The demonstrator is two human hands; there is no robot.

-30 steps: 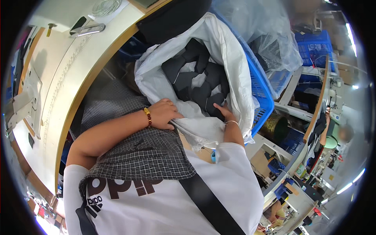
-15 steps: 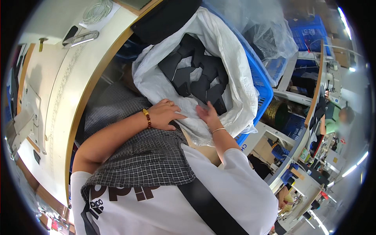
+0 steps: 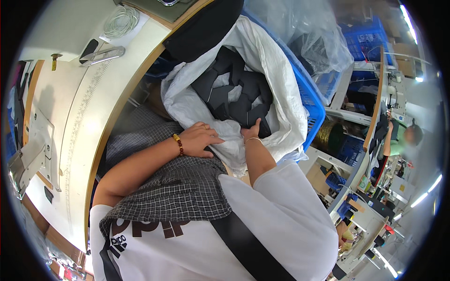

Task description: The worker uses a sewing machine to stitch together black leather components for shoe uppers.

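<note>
A large white woven sack (image 3: 286, 100) stands with its mouth spread wide. Inside lies a heap of black pieces (image 3: 225, 98), which look like thick cut fabric or foam. My left hand (image 3: 199, 139) rests on the sack's near rim with fingers stretched out, holding nothing. My right hand (image 3: 251, 132) reaches over the rim to the near edge of the heap. Its thumb and fingers close around the edge of one black piece; some fingertips are hidden. A checked grey apron (image 3: 173, 187) covers my lap beside the sack.
A blue plastic crate (image 3: 317, 112) surrounds the sack's right side. To the left runs a white work table (image 3: 89, 126) with a wooden edge. Clear plastic bags (image 3: 323, 47) lie at the back right. Another person in green (image 3: 397, 136) is at far right among sewing machines.
My right hand has moved a little farther into the sack and closed on a black piece. The left hand stays on the rim. The whole view has shifted slightly.
</note>
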